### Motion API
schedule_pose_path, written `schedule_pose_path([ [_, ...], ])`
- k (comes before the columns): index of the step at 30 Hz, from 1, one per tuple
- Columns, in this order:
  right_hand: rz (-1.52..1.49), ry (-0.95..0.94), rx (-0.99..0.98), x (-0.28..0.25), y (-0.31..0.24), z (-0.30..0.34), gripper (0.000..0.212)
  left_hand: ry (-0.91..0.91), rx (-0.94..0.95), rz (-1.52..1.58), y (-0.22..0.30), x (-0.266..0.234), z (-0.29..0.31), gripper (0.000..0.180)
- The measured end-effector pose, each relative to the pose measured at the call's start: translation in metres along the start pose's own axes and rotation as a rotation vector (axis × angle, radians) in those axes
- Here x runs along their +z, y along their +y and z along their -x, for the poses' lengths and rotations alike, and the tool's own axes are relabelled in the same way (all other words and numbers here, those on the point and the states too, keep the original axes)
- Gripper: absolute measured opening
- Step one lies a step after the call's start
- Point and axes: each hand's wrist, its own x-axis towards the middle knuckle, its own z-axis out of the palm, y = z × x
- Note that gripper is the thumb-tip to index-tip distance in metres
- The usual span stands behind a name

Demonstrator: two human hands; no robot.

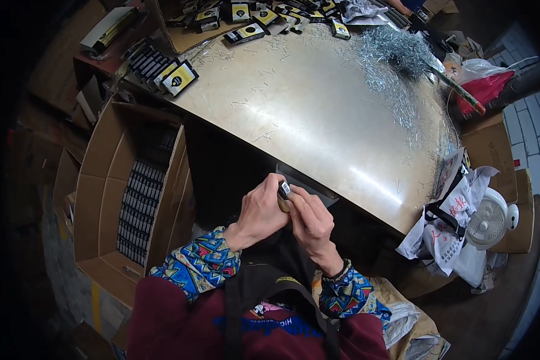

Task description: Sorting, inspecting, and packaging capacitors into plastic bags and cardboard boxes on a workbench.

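Note:
My left hand point(259, 207) and my right hand point(312, 221) meet in front of my body, just off the table's near edge. Between them is a small black-and-yellow box point(284, 189) with a white label on its upper end. Fingers of both hands are closed round it and hide most of its sides. To the left, a deep cardboard carton point(96, 198) holds rows of dark boxes point(139, 210). A row of black-and-yellow boxes point(180, 77) leans together on the table's left corner.
The pale metal-topped table point(306, 126) has loose bent wire hooks point(264, 133) scattered on it. A large heap of silvery wire hooks point(396, 51) lies at the far right, beside a rod point(459, 90). More boxes point(246, 33) pile up at the back. A white fan point(489, 219) and plastic bags point(453, 222) stand right.

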Motion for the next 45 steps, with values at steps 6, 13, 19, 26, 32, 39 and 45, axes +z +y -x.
schedule_pose_path([
  [6, -0.074, -0.097, 0.079, -0.013, 0.007, -0.017, 0.028, 0.0, 0.097, -0.077, -0.002, 0.003, -0.013, 0.04],
  [13, 0.082, 0.301, 0.146, -0.062, 0.037, -0.038, 0.032, 0.032, 0.26, -0.045, 0.01, -0.001, -0.017, 0.072],
  [19, 0.175, 0.263, 0.115, -0.077, 0.08, -0.033, 0.034, 0.097, 0.256, 0.038, 0.005, -0.004, -0.021, 0.05],
  [26, -0.321, -0.016, 0.461, -0.034, 0.065, -0.051, 0.034, 0.182, 0.313, 0.049, -0.006, -0.005, -0.067, 0.033],
  [32, -0.559, 0.086, 0.478, -0.01, 0.047, -0.074, 0.039, 0.01, 0.033, 0.318, -0.014, -0.048, -0.082, 0.04],
  [39, 0.68, -0.178, 0.242, -0.092, 0.19, -0.081, 0.038, 0.408, 0.282, -0.725, -0.053, -0.164, -0.136, 0.042],
  [45, 0.959, -0.023, 0.346, -0.114, 0.288, -0.117, 0.033, 0.088, 0.3, -0.853, -0.056, -0.144, -0.288, 0.045],
])
